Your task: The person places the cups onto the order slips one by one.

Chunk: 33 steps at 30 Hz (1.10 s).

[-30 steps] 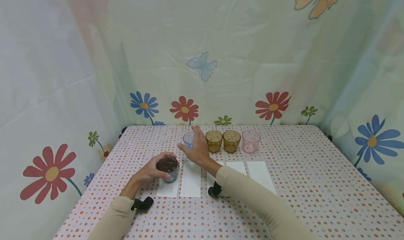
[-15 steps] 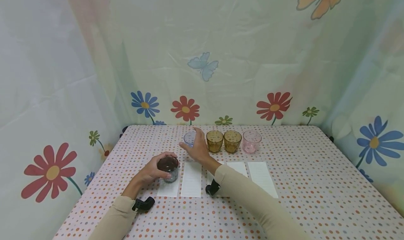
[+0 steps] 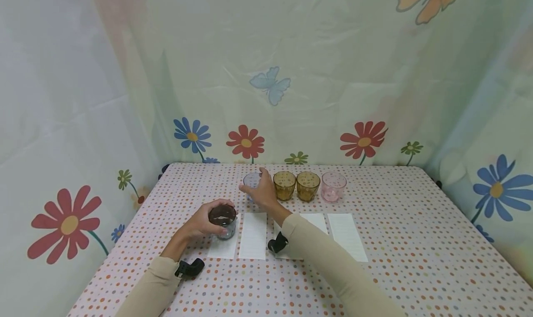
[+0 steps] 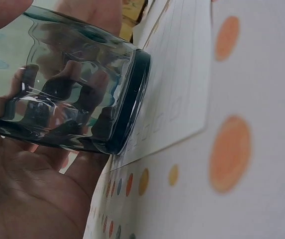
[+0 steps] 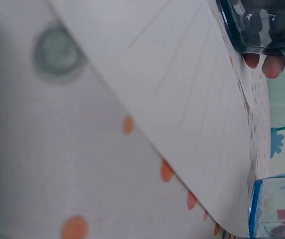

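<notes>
My left hand [image 3: 204, 220] grips a dark grey-teal glass [image 3: 225, 229], thumb on the near side and fingers on the far side. In the left wrist view the glass base [image 4: 130, 102] is at a lined white paper strip [image 4: 182, 64]; I cannot tell whether it touches. My right hand [image 3: 265, 192] reaches to a clear blue-rimmed glass [image 3: 251, 180] in the back row, thumb and fingers spread about it. That blue glass [image 5: 279, 209] shows at the lower right of the right wrist view, with no right-hand fingers seen on it.
Right of the blue glass stand two amber glasses [image 3: 285, 186] [image 3: 308, 186] and a pink glass [image 3: 333, 186]. Several white paper strips [image 3: 253, 236] lie in a row in front, one partly under the right arm. The table [image 3: 416, 243] has a dotted cover, with a flowered curtain [image 3: 316, 99] behind.
My right hand has shifted slightly, its thumb closer to the blue glass. My left hand keeps its grip on the dark glass in about the same place. The head view has moved a little.
</notes>
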### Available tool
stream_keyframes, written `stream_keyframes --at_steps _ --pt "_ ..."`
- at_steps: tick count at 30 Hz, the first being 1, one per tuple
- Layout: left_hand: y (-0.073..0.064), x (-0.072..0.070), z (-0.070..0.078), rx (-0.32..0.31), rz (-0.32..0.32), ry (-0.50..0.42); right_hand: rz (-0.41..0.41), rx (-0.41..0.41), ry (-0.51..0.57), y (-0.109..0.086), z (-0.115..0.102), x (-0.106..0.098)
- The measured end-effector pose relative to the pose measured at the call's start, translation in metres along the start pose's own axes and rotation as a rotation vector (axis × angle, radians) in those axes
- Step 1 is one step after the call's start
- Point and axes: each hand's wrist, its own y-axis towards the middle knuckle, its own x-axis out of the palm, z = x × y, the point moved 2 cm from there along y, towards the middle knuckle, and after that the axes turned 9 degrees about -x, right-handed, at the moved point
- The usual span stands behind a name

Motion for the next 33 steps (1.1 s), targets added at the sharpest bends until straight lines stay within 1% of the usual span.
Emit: stream_keyframes --at_steps 5,10,19,23,29,33 --pt "-0.0019 0.0007 0.0015 0.002 -0.004 -0.001 -0.008 0.038 0.023 0.003 0.0015 0.0013" --pt "-0.0031 0.0008 0.0023 -0.022 0.004 -0.001 -0.027 0.052 0.054 0.0056 0.0015 0.0015" --pt "0.0006 0.0003 -0.001 -0.008 -0.003 0.024 0.011 0.057 0.045 0.0063 -0.0017 0.0044" --pt "0.0017 0.0008 -0.0002 -0.015 0.005 0.023 0.026 0.061 0.043 0.0065 -0.0034 0.0051" --pt "0.0006 0.0015 0.0034 -0.021 0.017 0.02 0.017 0.087 0.066 0.0085 -0.0022 0.0046" --pt "0.0003 0.0016 0.0026 -0.019 0.013 0.024 0.01 0.101 0.074 0.0088 -0.0017 0.004"
